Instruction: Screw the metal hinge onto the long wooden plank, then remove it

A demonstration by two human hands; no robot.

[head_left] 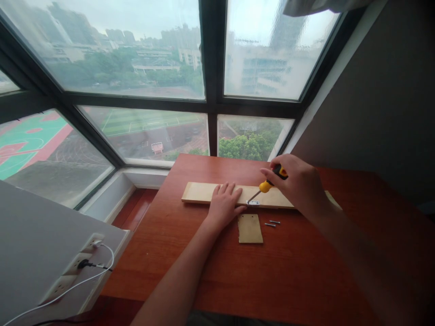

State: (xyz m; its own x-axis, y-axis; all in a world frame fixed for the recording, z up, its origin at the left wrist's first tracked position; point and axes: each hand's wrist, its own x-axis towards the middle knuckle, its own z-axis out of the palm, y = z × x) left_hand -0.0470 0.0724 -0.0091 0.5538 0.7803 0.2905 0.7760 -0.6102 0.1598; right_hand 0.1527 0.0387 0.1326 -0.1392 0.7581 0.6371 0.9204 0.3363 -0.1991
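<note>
A long pale wooden board lies across the table. My left hand rests flat on it, fingers spread, with the thumb at its near edge. In my right hand is a yellow and black screwdriver, tilted, its shaft pointing down to the left. Its tip meets a small silver metal hinge or bracket at the board's near edge. Whether a screw sits under the tip is too small to tell. Just below the board lies a small wooden plate with two holes near its top edge.
Two screws lie right of the small plate on the reddish-brown table. Windows with dark frames stand behind the table. At the left, a white cable runs from a wall socket near the table's edge.
</note>
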